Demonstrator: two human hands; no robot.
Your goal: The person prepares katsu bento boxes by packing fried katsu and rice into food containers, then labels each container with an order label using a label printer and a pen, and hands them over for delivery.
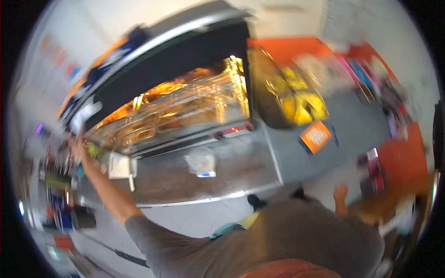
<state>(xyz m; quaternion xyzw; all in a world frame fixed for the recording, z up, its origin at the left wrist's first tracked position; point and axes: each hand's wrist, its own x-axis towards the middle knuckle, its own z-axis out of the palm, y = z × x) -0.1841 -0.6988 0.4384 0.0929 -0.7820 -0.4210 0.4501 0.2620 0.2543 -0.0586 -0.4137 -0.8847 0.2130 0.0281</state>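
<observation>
My left arm stretches out to the far left end of a lit glass display case (194, 134). The fingers of my left hand (77, 142) are smeared by motion at the case's corner. Right at the fingertips is a whitish, cloth-like thing (87, 112), also blurred; I cannot tell whether the hand grips it. Inside the case, wire racks glow under warm orange light. Low at my right side hangs my right hand (340, 191), its fingers curled in, with nothing showing in them.
A clear plastic bag or wrap (201, 162) and a white box-like container (122, 166) rest on the dark counter (160, 183) before the case. To the right, a yellow bundle (301, 99) and an orange card (316, 137) lie on a grey surface. A wooden edge (394, 197) stands near my right hand.
</observation>
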